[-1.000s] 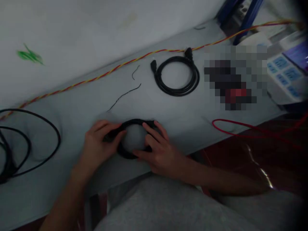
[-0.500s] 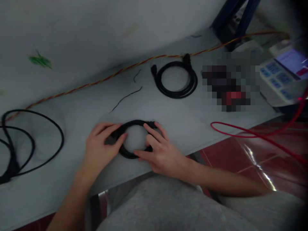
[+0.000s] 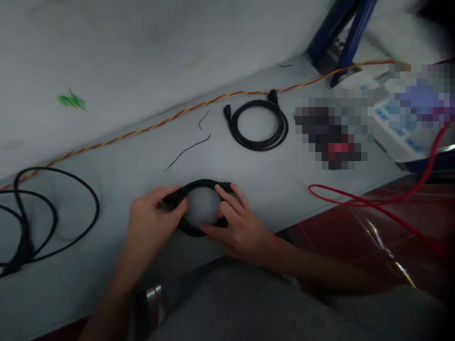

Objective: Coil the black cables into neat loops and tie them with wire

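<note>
A pale wall [image 3: 142,61] rises behind the desk [image 3: 277,189], a blue metal frame [image 3: 341,38] at its far corner, dark red floor tiles [image 3: 330,237] below.

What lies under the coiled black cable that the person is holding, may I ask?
The grey table top shows through the middle of the coiled black cable; under the strands and the left hand and right hand, everything is hidden.

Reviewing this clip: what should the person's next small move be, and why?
Probably press the black cable coil flat onto the table with the left hand and right hand. Both hands already grip its sides, and the neat coiled black cable beyond suggests the shape to match.
</note>
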`<state>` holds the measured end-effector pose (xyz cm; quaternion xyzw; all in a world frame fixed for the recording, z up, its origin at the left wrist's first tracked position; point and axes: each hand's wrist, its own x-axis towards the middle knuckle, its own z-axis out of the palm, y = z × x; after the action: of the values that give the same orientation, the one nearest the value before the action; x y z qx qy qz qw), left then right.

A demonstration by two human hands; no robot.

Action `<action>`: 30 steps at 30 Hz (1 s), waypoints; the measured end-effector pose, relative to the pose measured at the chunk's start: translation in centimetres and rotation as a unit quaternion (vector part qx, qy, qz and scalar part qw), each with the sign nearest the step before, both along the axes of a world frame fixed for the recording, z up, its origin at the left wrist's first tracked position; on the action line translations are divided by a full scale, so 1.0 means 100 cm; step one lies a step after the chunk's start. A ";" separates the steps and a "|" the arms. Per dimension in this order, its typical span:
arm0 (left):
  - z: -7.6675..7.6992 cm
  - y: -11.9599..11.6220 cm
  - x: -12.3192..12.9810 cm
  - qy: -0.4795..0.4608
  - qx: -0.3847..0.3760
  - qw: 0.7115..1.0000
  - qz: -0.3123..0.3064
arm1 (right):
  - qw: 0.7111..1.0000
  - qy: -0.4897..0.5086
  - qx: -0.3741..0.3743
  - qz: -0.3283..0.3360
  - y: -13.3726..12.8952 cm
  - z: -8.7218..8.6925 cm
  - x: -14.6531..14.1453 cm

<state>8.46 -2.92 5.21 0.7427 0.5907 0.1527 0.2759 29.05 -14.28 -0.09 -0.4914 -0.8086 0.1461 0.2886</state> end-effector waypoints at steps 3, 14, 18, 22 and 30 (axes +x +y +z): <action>0.004 0.007 0.002 -0.052 -0.070 0.995 0.046 | 1.000 0.006 0.010 -0.011 0.000 -0.002 0.000; 0.035 0.026 0.023 -0.149 -0.107 0.979 0.087 | 0.997 0.047 0.052 -0.018 0.007 0.009 0.022; 0.051 0.046 0.047 -0.170 -0.109 0.976 0.083 | 0.995 0.039 0.083 -0.042 0.021 0.023 0.047; 0.052 0.078 0.088 -0.291 -0.113 0.948 0.066 | 0.979 0.068 0.145 -0.124 0.034 0.035 0.072; 0.016 0.143 0.177 -0.425 -0.199 0.882 0.044 | 0.949 0.187 0.166 -0.192 0.023 0.003 0.072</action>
<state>26.16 11.34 6.80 0.5094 0.4666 0.3446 0.6356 36.20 -12.00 0.18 -0.5460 -0.6436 0.0406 0.5349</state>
